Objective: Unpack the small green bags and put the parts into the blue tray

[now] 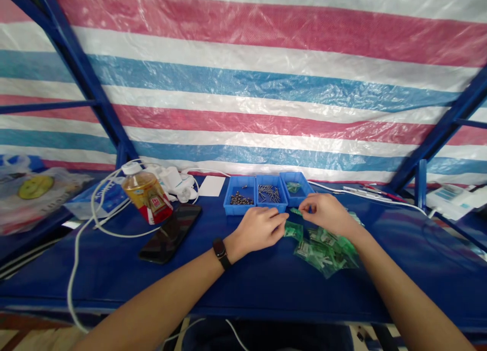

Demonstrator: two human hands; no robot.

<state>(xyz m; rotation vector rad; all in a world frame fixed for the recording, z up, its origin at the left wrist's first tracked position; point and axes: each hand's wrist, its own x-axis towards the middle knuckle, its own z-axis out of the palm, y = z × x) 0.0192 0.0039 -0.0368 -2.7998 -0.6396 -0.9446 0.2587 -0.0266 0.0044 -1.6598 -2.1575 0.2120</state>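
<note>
My left hand (262, 228), with a black band on its wrist, is closed, fingertips at the edge of a small green-tinted plastic bag (293, 230). To the right, my right hand (323, 211) pinches a small green piece (296, 211), too small to identify surely. Below that hand lies a pile of clear-and-green bags (325, 252) with small metal parts inside. Behind my hands stand three blue bins: the left bin (227, 201) holds small metal fittings, the middle bin (271, 180) holds screws, and the right bin (291, 176) has a green bag inside.
On the left of the blue table (243, 295) are a drink bottle (148, 194), a black phone (171, 233), white cables and chargers (171, 181). A white paper (212, 185) lies behind. Pens (367, 194) and a white device (454, 199) are at the right.
</note>
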